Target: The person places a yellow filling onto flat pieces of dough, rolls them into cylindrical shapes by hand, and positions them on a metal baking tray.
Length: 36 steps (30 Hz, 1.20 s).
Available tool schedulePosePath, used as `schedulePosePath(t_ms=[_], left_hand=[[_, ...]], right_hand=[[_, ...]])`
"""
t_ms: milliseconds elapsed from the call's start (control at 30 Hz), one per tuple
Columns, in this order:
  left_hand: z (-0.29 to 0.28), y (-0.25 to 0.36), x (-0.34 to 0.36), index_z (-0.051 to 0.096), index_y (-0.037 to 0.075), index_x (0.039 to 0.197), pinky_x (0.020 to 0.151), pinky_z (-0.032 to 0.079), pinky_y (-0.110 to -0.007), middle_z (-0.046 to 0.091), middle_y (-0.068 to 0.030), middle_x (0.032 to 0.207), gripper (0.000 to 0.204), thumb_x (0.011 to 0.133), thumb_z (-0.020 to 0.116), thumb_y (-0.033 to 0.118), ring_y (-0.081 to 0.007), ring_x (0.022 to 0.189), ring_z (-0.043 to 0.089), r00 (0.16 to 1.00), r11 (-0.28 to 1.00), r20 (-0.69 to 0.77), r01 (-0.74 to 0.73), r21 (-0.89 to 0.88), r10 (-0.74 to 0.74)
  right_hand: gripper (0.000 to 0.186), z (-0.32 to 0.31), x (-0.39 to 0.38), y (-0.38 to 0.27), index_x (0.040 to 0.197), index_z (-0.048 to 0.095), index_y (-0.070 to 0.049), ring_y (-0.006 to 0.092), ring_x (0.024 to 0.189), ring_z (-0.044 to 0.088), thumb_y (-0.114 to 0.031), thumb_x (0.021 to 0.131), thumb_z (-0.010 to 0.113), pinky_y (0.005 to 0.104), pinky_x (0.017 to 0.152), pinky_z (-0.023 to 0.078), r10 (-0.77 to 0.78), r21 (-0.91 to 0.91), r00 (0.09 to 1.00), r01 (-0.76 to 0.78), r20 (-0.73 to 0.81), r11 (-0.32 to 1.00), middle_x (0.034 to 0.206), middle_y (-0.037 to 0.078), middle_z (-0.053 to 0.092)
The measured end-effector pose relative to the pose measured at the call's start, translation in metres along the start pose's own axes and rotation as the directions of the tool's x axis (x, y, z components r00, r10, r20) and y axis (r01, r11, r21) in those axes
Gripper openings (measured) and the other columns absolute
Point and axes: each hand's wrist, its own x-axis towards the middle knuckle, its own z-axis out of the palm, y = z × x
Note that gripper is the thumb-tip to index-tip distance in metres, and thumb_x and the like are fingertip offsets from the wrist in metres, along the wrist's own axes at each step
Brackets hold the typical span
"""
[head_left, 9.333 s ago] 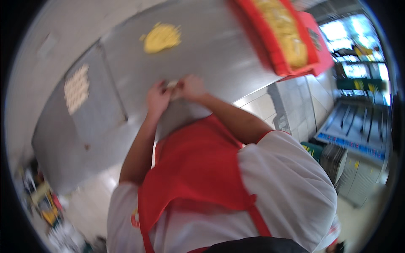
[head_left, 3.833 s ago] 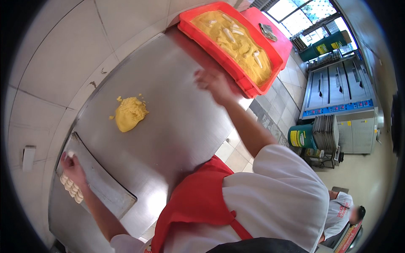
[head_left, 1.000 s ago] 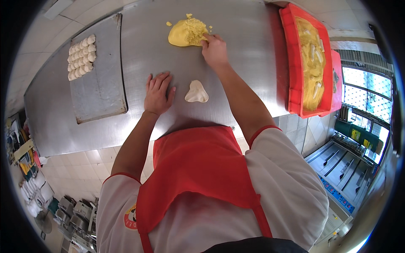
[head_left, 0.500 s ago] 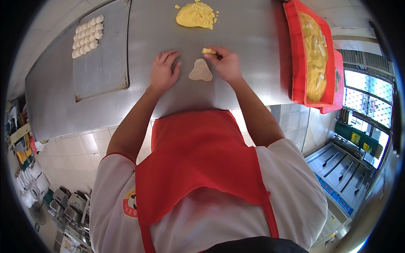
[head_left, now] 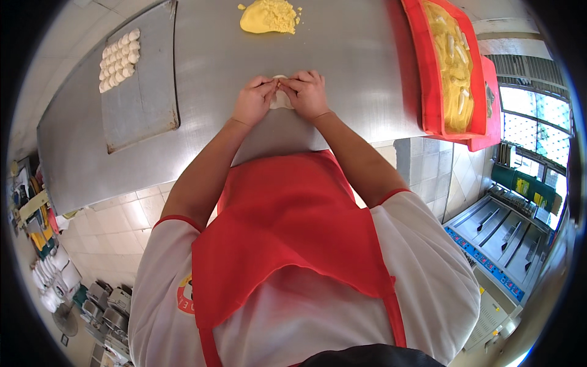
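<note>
A thin pale dough wrapper (head_left: pixel 282 101) lies on the steel table between my two hands. My left hand (head_left: pixel 254 100) pinches its far left edge, fingers bent and pressed together. From the other side my right hand (head_left: pixel 307 93) grips the far right edge, the fingertips of both hands nearly meeting. Whatever yellow filling is under my fingers is hidden. Beyond my hands sits a smooth yellow lump of filling (head_left: pixel 260 16), crumbly on its right side.
At the left, a metal tray (head_left: pixel 140 113) bears rows of small pale dough pieces (head_left: pixel 120 60). On the right stands a red crate (head_left: pixel 432 116) with yellow contents and white sticks inside. The steel table's near edge runs by my apron (head_left: pixel 278 196).
My right hand has brought its piece of yellow filling to the wrapper. The left hand, open before, has moved right and closed on the wrapper's edge.
</note>
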Motion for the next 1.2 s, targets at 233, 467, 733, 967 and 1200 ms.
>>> schedulePosePath(t_ms=[233, 467, 733, 967, 1200], left_hand=[[-0.015, 0.01, 0.009, 0.075, 0.011, 0.12, 0.105, 0.048, -0.049, 0.071, -0.0073, 0.121, 0.027, 0.095, 0.079, 0.019, -0.0333, 0.12, 0.063, 0.997, 0.966, 0.044, -0.076, 0.247, 0.067], [-0.016, 0.009, 0.006, 0.067, 0.008, 0.105, 0.102, 0.045, -0.05, 0.072, -0.0066, 0.108, 0.019, 0.094, 0.08, 0.017, -0.0329, 0.116, 0.062, 0.986, 0.999, 0.163, 0.044, -0.025, -0.039], [-0.012, 0.02, 0.006, 0.077, 0.009, 0.114, 0.083, 0.056, -0.043, 0.074, -0.0117, 0.108, 0.021, 0.094, 0.081, 0.015, -0.0319, 0.09, 0.069, 0.966, 0.936, -0.088, -0.209, 0.283, 0.242], [-0.003, 0.015, -0.001, 0.076, 0.006, 0.112, 0.074, 0.06, -0.04, 0.077, -0.016, 0.093, 0.023, 0.094, 0.082, 0.019, -0.03, 0.081, 0.076, 0.986, 0.987, -0.058, 0.159, 0.028, -0.157], [-0.002, 0.037, 0.008, 0.063, 0.006, 0.122, 0.075, 0.06, -0.051, 0.078, -0.0158, 0.088, 0.038, 0.092, 0.081, 0.021, -0.0371, 0.084, 0.078, 0.93, 0.93, -0.02, 0.366, 0.028, -0.366]], right_hand=[[0.032, -0.01, -0.003, 0.005, 0.123, 0.08, -0.027, 0.0293, 0.114, 0.061, -0.03, 0.091, 0.082, 0.0484, 0.096, 0.043, -0.06, 0.027, 0.994, 0.063, -0.087, 0.998, 0.12, 0.0, 0.068], [0.031, -0.018, -0.004, 0.001, 0.119, 0.081, -0.029, 0.0267, 0.113, 0.06, -0.035, 0.089, 0.083, 0.0471, 0.098, 0.039, -0.016, 0.036, 0.999, 0.014, 0.045, 0.999, 0.111, -0.003, 0.07], [0.026, -0.006, -0.016, 0.006, 0.11, 0.084, -0.027, 0.0254, 0.111, 0.06, -0.039, 0.087, 0.084, 0.0483, 0.097, 0.038, -0.02, -0.005, 0.98, 0.02, -0.197, 1.0, 0.11, -0.003, 0.069], [0.021, -0.018, -0.016, -0.009, 0.092, 0.082, -0.016, 0.0292, 0.107, 0.065, -0.037, 0.091, 0.079, 0.0518, 0.098, 0.039, 0.212, -0.061, 0.977, -0.213, -0.021, 0.975, 0.102, 0.005, 0.071], [0.023, -0.028, -0.006, -0.028, 0.09, 0.082, -0.014, 0.0305, 0.106, 0.07, -0.035, 0.094, 0.072, 0.0528, 0.097, 0.042, 0.308, -0.116, 0.936, -0.291, 0.168, 0.95, 0.104, 0.01, 0.075]])
